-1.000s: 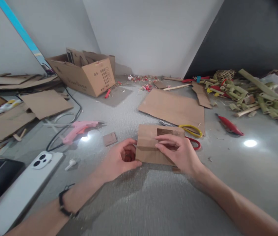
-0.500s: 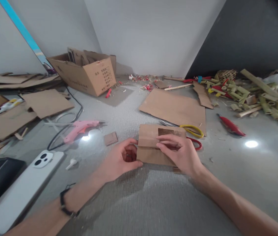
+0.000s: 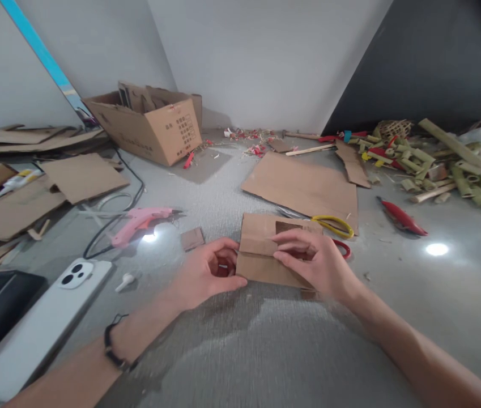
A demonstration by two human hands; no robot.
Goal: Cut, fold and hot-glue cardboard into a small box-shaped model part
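Observation:
A small creased cardboard piece [image 3: 261, 266] with a dark rectangular opening near its far edge is between my hands, slightly raised at the near side. My left hand [image 3: 208, 272] holds its left edge, thumb at the near corner and curled fingers behind. My right hand [image 3: 314, 258] lies over its right part, thumb and fingers pinching along the crease across its middle. Scissors [image 3: 336, 225] with yellow and red handles lie partly hidden behind the piece and my right hand. A small cardboard square [image 3: 192, 239] rests beyond my left hand.
On the left are a pink glue gun [image 3: 140, 224] with its cord, a white earbud [image 3: 125, 281] and a white phone [image 3: 45, 334]. Behind stand a cardboard box [image 3: 172, 136] and a flat cardboard sheet [image 3: 303, 184]. A red tool [image 3: 402, 217] and bamboo pieces [image 3: 427, 161] lie right.
Both hands stay on the cardboard piece in nearly the same grip. The whole view has shifted very slightly; nothing has been let go.

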